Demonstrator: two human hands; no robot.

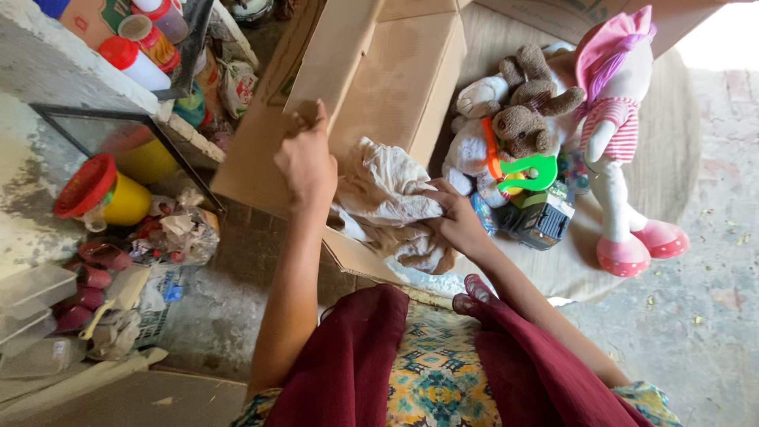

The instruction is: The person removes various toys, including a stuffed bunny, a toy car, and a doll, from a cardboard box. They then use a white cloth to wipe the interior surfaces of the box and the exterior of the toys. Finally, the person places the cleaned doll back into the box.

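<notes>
Head view, looking down. A large cardboard box (379,87) lies on the floor (696,316) with its flaps open; beside it a round mat (672,158) carries a heap of toys. Largest of these is a pink-and-white doll (621,134), then a white plush (474,142) and a brown plush (530,103), a dark toy truck (541,220) and a green plastic ring (534,172). At the box's near edge lies a crumpled cream cloth (387,194). The left hand (307,162) is closed on the near flap of the box, pinching its edge and holding it back. The right hand (457,221) is curled shut around a fold of the cloth, which rests half over the box's edge, just beside the toys. The step in hand appears to be handling the cloth at the box mouth; moving it on would call for a firm grip and a flap held clear. Left of the box stand a yellow cup (126,202) with a red lid (85,186).
</notes>
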